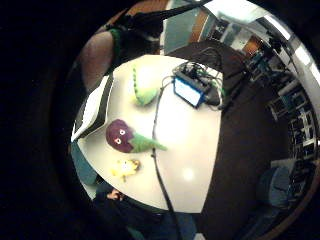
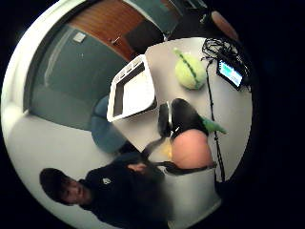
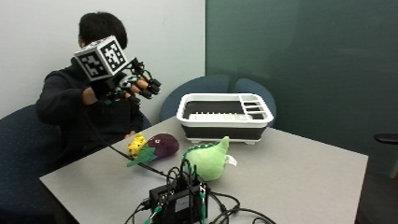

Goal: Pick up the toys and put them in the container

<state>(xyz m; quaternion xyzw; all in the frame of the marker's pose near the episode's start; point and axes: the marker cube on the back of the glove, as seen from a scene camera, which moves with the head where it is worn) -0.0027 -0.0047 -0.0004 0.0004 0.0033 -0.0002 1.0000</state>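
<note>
Three toys sit on the bench (image 3: 298, 163) near the rack (image 3: 225, 116), none inside; my hand (image 3: 121, 84) hangs high, fingers (image 3: 151, 85) loosely spread and empty, so I may snag the cable (image 3: 133, 161) beside the eggplant (image 3: 163, 144).

Even, soft overhead light fills the room in the outside view, and the green plush toy (image 3: 208, 161) and the dish-rack container (image 3: 225, 116) cast only faint shadows on the grey table (image 3: 298, 172). In both palm views the tabletop glares pale, with a bright spot near the cable (image 1: 161, 170). Those views bend strongly toward their dark rims, and a fingertip (image 2: 190, 149) close to the lens is blurred.
</note>
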